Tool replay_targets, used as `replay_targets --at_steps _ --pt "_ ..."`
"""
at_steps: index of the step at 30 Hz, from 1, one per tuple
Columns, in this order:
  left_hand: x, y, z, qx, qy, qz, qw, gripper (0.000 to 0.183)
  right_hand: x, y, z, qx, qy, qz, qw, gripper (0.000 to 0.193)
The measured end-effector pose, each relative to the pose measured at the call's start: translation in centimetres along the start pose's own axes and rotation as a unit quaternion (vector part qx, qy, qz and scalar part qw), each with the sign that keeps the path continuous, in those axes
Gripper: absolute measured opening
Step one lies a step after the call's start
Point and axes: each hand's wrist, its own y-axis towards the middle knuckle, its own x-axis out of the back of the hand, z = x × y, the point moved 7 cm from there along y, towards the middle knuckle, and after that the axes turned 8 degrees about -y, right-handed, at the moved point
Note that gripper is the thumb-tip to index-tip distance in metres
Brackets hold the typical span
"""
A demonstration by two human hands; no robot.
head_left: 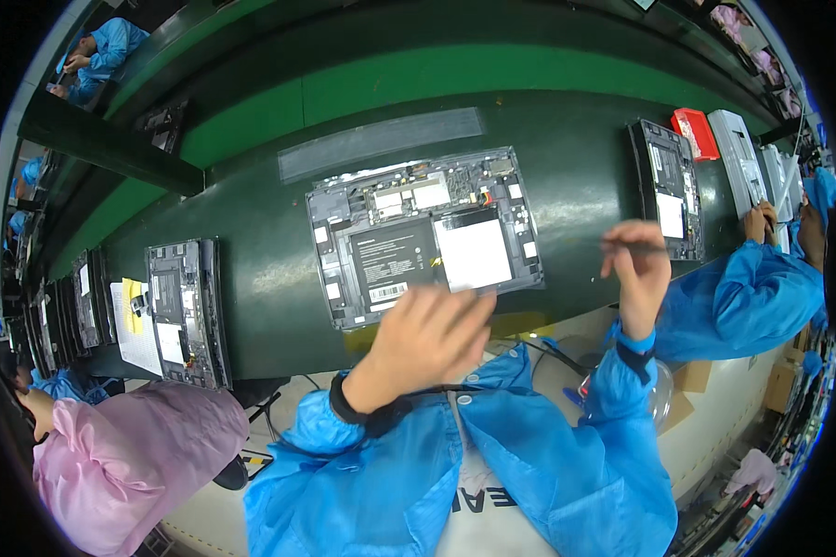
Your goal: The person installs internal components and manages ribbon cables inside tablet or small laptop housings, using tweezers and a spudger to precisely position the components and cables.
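An opened tablet (424,234), its back cover off, lies on the dark green belt (260,269) in front of me, showing a black battery, a white sheet and circuit boards. My left hand (424,342) hovers blurred at the tablet's near edge, fingers curled; I cannot tell whether it holds anything. My right hand (638,263) is raised to the right of the tablet and pinches a thin dark tool (643,247) that lies level. Both my sleeves are blue.
Another opened tablet (186,311) lies on the belt at left, beside a person in pink (130,455). A third tablet (667,186) lies at right near a red box (696,131) and a person in blue (748,288). A clear strip (381,141) lies behind my tablet.
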Motion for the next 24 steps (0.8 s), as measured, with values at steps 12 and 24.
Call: replay_targets --at_steps 12,24 --pt "-1.9 8.3 5.5 0.072 0.013 0.026 0.997 0.035 -9.6 13.7 -0.9 0.049 -0.051 0.168 0.983 0.093" --pt "-3.1 6.7 4.5 0.052 0.064 0.058 0.995 0.045 -13.3 12.8 -2.1 0.085 -0.114 0.260 0.955 0.096"
